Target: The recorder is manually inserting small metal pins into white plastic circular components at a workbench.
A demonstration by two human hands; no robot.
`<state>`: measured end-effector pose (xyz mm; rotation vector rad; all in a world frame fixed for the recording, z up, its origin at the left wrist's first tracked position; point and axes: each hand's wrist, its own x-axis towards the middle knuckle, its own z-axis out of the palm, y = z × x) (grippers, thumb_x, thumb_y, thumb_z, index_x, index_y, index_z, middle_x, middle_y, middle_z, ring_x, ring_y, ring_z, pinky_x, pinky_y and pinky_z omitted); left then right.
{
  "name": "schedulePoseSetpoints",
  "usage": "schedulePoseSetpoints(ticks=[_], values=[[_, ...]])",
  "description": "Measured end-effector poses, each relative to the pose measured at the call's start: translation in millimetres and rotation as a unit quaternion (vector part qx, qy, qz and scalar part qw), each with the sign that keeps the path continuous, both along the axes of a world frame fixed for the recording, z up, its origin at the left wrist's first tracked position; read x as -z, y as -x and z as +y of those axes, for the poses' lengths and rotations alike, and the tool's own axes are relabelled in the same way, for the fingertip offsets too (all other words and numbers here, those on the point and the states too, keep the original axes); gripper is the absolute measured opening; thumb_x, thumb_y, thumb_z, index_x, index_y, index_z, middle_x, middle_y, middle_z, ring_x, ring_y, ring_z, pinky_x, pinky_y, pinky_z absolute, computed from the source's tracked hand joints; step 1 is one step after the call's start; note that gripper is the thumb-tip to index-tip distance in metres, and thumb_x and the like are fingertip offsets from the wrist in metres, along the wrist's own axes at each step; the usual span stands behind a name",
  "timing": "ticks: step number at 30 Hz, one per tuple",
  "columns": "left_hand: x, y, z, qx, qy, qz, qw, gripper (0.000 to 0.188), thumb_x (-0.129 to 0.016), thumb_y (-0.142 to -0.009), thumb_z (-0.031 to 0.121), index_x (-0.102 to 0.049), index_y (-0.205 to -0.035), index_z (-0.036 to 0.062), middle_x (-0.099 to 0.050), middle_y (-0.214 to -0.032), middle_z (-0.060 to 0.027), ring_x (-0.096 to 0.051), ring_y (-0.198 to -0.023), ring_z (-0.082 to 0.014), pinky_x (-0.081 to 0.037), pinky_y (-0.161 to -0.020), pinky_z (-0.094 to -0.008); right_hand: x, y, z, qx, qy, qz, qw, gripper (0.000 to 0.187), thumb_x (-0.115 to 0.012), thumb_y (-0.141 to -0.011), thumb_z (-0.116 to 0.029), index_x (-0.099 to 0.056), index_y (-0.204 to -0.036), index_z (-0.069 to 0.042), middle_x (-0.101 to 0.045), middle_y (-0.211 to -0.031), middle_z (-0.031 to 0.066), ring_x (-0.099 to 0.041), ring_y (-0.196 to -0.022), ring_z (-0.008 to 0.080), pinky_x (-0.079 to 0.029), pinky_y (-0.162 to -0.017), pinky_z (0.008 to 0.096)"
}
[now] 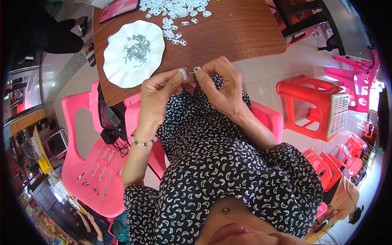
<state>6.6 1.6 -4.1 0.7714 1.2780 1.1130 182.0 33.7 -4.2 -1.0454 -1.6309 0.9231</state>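
Note:
Close to the table's near edge, my left hand [161, 90] pinches a small white oval plastic piece [183, 74] between thumb and fingers. Just right of it, my right hand [222, 83] pinches a smaller white plastic piece [197, 69] with a hole in it. A thin metal spring [190, 73] spans the short gap between the two pieces; whether it is fixed to either one I cannot tell. Left of my hands, a white wavy-rimmed plate [114, 67] holds a pile of small grey springs [137, 49]. Beyond it lies a heap of white two-holed plastic pieces [175, 9].
The brown wooden table [232, 36] ends just in front of my lap. A pink flat case [118, 10] lies at its far left. A pink chair [92, 175] with a black bag and cables stands at my left, a red stool [306, 106] at my right. Other people are nearby.

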Motion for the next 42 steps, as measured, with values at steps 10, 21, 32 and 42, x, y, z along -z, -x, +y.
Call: schedulePoseSetpoints(ticks=[10,21,32,42], values=[[2.8,0.7,-0.5,0.011,0.012,-0.055,0.998,0.026,-0.07,-0.088,0.018,-0.07,-0.107,0.0001,-0.071,-0.086,-0.0044,-0.053,-0.066,-0.0052,-0.046,-0.062,-0.0185,5.2,0.7,1.2,0.005,-0.03,-0.009,1.0,0.008,-0.069,-0.076,-0.003,-0.061,-0.073,-0.004,-0.06,-0.067,0.0044,-0.053,-0.064,0.0204,-0.042,-0.058,0.0324],[0.5,-2.0,-1.4,0.01,-0.004,-0.012,1.0,0.024,-0.069,-0.088,0.014,-0.069,-0.106,-0.0011,-0.071,-0.085,-0.0053,-0.052,-0.065,-0.006,-0.044,-0.06,-0.0187,3.2,-0.3,-0.7,-0.006,-0.012,-0.041,0.999,0.007,-0.065,-0.079,-0.002,-0.061,-0.073,-0.001,-0.063,-0.07,0.0054,-0.056,-0.07,0.018,-0.045,-0.065,0.0315],[-5.5,-6.4,-2.5,0.028,-0.035,0.069,0.997,0.021,-0.073,-0.085,0.013,-0.073,-0.102,0.001,-0.07,-0.08,-0.0021,-0.053,-0.065,-0.0045,-0.043,-0.059,-0.0188,10.1,2.5,-0.6,-0.006,-0.056,-0.031,0.998,0.01,-0.069,-0.075,-0.003,-0.06,-0.072,-0.005,-0.058,-0.064,0.0033,-0.052,-0.061,0.019,-0.042,-0.056,0.0318],[-13.7,9.4,3.8,0.106,-0.013,-0.018,0.994,0.021,-0.071,-0.087,0.014,-0.072,-0.102,-0.0009,-0.07,-0.081,-0.0028,-0.054,-0.066,-0.0049,-0.045,-0.061,-0.0193,0.3,-17.2,7.5,-0.196,0.187,0.048,0.961,0.023,-0.077,-0.079,-0.018,-0.065,-0.09,-0.002,-0.062,-0.085,0.0012,-0.053,-0.077,0.0093,-0.044,-0.071,0.0251]])
